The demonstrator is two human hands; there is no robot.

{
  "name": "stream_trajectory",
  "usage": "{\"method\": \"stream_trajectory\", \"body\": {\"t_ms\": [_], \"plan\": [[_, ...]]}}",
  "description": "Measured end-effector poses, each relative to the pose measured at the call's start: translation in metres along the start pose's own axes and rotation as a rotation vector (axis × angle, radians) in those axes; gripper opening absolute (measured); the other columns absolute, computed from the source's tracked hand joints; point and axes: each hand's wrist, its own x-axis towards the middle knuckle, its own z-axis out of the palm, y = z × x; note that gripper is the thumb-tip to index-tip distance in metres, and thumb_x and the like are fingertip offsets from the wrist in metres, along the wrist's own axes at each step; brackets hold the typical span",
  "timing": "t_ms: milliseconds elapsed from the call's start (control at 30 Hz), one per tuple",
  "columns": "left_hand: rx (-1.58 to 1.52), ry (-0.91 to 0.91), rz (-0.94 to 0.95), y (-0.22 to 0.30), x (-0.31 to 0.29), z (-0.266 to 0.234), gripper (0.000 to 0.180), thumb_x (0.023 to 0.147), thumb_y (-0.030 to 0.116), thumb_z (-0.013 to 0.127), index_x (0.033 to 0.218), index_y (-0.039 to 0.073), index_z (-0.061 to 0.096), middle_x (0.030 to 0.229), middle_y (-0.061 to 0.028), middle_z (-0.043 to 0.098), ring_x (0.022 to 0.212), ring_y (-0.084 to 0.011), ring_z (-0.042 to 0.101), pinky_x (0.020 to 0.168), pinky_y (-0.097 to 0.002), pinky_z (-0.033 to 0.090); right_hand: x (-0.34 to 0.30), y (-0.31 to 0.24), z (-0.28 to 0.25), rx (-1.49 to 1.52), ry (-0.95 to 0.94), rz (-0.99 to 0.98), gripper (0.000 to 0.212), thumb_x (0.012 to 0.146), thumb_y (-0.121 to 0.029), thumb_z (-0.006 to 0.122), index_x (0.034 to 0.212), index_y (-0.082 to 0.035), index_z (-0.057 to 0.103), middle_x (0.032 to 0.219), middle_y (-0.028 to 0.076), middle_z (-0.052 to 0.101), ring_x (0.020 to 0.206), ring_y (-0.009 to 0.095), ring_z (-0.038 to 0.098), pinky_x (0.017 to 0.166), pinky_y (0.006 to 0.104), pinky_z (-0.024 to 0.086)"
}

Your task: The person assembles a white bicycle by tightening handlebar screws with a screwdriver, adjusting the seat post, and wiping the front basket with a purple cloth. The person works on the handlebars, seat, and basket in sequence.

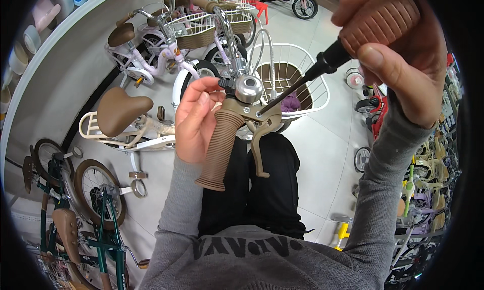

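Observation:
A screwdriver with a brown ribbed handle is in my right hand, fingers and thumb closed round the handle. Its dark shaft slants down to the left, and the tip meets the brown brake lever bracket on a bicycle handlebar. Below the bracket hang the brown brake lever and a ribbed brown grip. A silver bell sits just beyond the bracket. My left hand curls against the handlebar's left side beside the bell, its fingertips partly hidden there.
A white wire basket with a purple thing in it is at the front of this bicycle. Its brown saddle is to the left. Lilac bicycles stand beyond, a green bicycle at lower left, and crowded shelves at right.

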Motion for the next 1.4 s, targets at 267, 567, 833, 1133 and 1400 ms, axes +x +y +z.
{"method": "stream_trajectory", "body": {"t_ms": [267, 567, 833, 1133, 1400], "plan": [[0.238, -0.128, -0.058, 0.010, 0.003, 0.010, 0.045, 0.082, 0.008, 0.061, 0.124, 0.001, 0.045, 0.120, -0.0087, 0.049, 0.104, -0.0119, 0.047, 0.087, -0.0256, 0.042, -0.008, 0.003, -0.002, 0.083, 0.187, -0.045, 0.060, 0.072, -0.013, 0.069, 0.125, 0.004, 0.046, 0.099, 0.014, 0.061, 0.079, 0.017, 0.063, 0.079, 0.0327, 0.051], [0.453, -0.290, 0.102, 0.019, -0.003, 0.002, 0.028, 0.076, 0.003, 0.060, 0.103, 0.002, 0.063, 0.124, -0.0139, 0.046, 0.118, -0.0203, 0.043, 0.102, -0.0375, 0.032, -0.006, 0.001, 0.003, 0.059, 0.171, -0.049, 0.061, 0.071, -0.014, 0.069, 0.125, 0.004, 0.046, 0.101, 0.015, 0.061, 0.078, 0.017, 0.063, 0.079, 0.0335, 0.052], [0.456, -0.304, 0.075, 0.019, -0.004, 0.005, 0.026, 0.078, 0.005, 0.056, 0.102, 0.000, 0.064, 0.125, -0.0146, 0.045, 0.118, -0.0227, 0.046, 0.104, -0.0374, 0.033, 0.001, -0.005, 0.006, -0.024, 0.048, -0.024, 0.063, 0.071, -0.016, 0.069, 0.126, 0.004, 0.046, 0.102, 0.015, 0.060, 0.078, 0.018, 0.064, 0.080, 0.0343, 0.052], [0.429, -0.314, 0.091, 0.019, -0.006, 0.001, 0.025, 0.078, 0.001, 0.055, 0.102, -0.002, 0.063, 0.129, -0.0137, 0.044, 0.120, -0.0227, 0.045, 0.104, -0.0371, 0.033, 0.009, -0.011, 0.014, -0.022, 0.059, -0.042, 0.064, 0.070, -0.017, 0.069, 0.126, 0.004, 0.046, 0.104, 0.016, 0.060, 0.078, 0.018, 0.064, 0.080, 0.0352, 0.052], [0.110, -0.111, 0.130, 0.007, 0.012, -0.014, 0.020, 0.084, 0.008, 0.053, 0.100, -0.003, 0.059, 0.115, -0.0152, 0.055, 0.104, -0.0199, 0.054, 0.092, -0.0348, 0.042, 0.016, -0.027, 0.023, 0.106, 0.122, -0.077, 0.068, 0.069, -0.021, 0.072, 0.126, 0.005, 0.045, 0.102, 0.016, 0.059, 0.076, 0.018, 0.062, 0.073, 0.0326, 0.051]]}}
